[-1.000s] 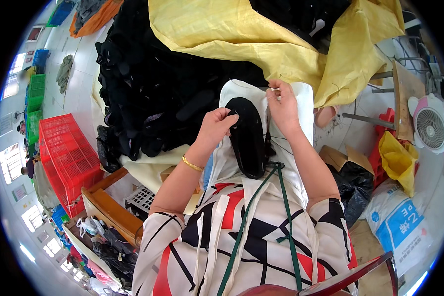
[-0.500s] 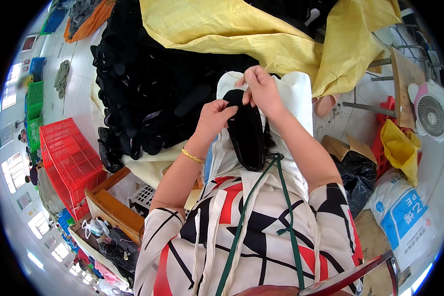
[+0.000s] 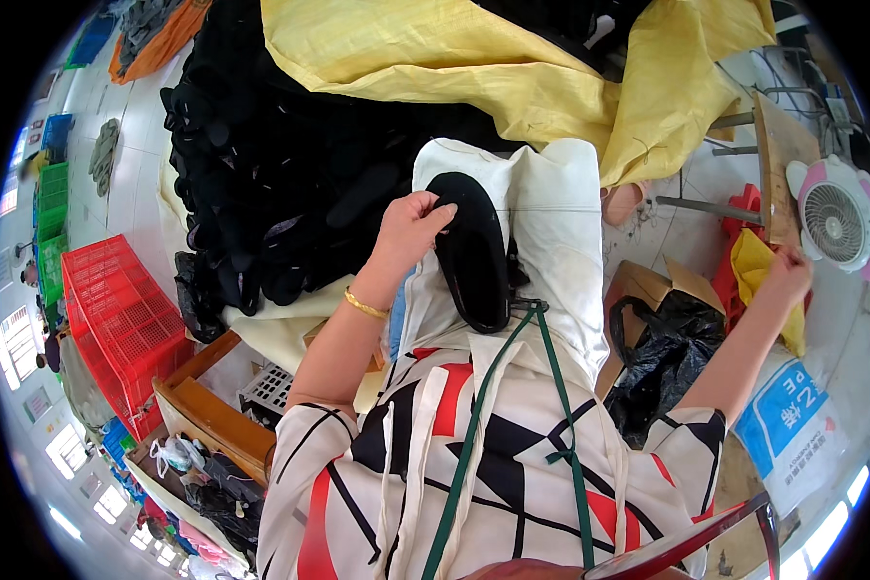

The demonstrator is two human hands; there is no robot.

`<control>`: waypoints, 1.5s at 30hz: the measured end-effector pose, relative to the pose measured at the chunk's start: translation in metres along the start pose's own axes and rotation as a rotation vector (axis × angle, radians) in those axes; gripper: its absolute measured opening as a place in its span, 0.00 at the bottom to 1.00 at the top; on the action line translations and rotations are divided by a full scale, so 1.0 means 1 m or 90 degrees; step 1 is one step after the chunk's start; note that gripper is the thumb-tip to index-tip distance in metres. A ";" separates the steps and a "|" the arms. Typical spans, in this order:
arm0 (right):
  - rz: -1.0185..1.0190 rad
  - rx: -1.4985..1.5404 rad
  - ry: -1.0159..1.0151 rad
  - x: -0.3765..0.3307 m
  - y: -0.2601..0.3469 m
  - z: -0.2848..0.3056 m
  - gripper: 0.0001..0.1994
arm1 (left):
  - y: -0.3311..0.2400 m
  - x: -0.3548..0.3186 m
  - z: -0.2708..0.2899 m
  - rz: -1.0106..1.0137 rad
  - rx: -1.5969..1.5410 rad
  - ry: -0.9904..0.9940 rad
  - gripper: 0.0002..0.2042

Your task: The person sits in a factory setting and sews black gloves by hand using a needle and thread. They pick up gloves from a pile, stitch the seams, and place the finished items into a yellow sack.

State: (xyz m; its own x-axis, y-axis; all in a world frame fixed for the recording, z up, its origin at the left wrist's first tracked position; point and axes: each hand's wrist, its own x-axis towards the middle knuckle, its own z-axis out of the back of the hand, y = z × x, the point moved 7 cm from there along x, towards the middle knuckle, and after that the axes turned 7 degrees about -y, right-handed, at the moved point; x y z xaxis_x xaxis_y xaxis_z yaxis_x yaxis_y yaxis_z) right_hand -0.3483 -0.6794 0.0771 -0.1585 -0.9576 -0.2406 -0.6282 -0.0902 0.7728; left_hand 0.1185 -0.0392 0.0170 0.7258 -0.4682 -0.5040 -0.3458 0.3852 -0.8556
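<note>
A black cloth shoe (image 3: 471,256), long and soft with a dark opening, lies lengthwise over the white cloth (image 3: 556,232) on my lap. My left hand (image 3: 411,229) is closed on its upper left edge, thumb and fingers pinching the fabric. Far out to the right, my right hand (image 3: 788,277) is beside a yellow bag (image 3: 752,266), below the small fan. Its fingers are curled together, and whatever they may hold is too small to see.
A big heap of black pieces (image 3: 290,174) lies ahead, partly under a yellow sheet (image 3: 435,58). Red crates (image 3: 121,324) and a wooden drawer (image 3: 213,416) stand left. On the right are a pink-and-white fan (image 3: 834,220), a carton with a black plastic bag (image 3: 662,353) and a white-and-blue sack (image 3: 793,425).
My right hand has let go of the shoe's top end and swung far right to the yellow bag. My left hand keeps its pinch on the shoe.
</note>
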 end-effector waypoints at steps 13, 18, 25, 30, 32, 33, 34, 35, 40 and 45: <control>0.361 -0.667 0.998 -0.472 -0.267 -0.146 0.11 | -0.064 -0.053 -0.014 -0.566 0.592 -0.276 0.12; 0.456 -0.693 1.123 -0.511 -0.305 -0.142 0.05 | -0.049 -0.056 -0.028 -0.581 0.708 -0.181 0.16; -0.016 -0.628 0.733 -0.499 -0.316 -0.169 0.09 | -0.045 -0.058 -0.018 -0.463 0.529 -0.213 0.23; -0.573 -0.194 0.491 -0.542 -0.351 -0.148 0.15 | -0.038 -0.049 -0.015 -0.416 0.504 -0.203 0.22; -0.697 -0.155 0.477 -0.550 -0.352 -0.144 0.15 | -0.036 -0.046 -0.013 -0.424 0.511 -0.199 0.21; -0.674 -0.159 0.489 -0.549 -0.347 -0.147 0.14 | -0.035 -0.044 -0.011 -0.427 0.514 -0.197 0.21; -0.661 -0.151 0.492 -0.551 -0.340 -0.149 0.14 | -0.038 -0.045 -0.010 -0.466 0.511 -0.195 0.20; -0.648 -0.144 0.497 -0.554 -0.329 -0.153 0.13 | -0.040 -0.045 -0.009 -0.505 0.507 -0.195 0.20; -0.585 -0.099 0.504 -0.561 -0.289 -0.161 0.14 | -0.058 -0.040 -0.012 -0.651 0.566 -0.130 0.20; -0.348 -0.276 0.685 -0.582 -0.230 -0.146 0.13 | -0.063 -0.039 -0.035 -0.667 0.557 0.015 0.14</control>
State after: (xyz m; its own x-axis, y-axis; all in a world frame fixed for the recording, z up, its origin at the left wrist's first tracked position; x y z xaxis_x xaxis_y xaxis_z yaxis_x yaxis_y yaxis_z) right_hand 0.0000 -0.1410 0.1256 0.8601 -0.4877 -0.1497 -0.0855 -0.4271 0.9002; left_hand 0.0917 -0.0730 0.0865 0.3989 -0.8595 0.3195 0.8481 0.2132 -0.4851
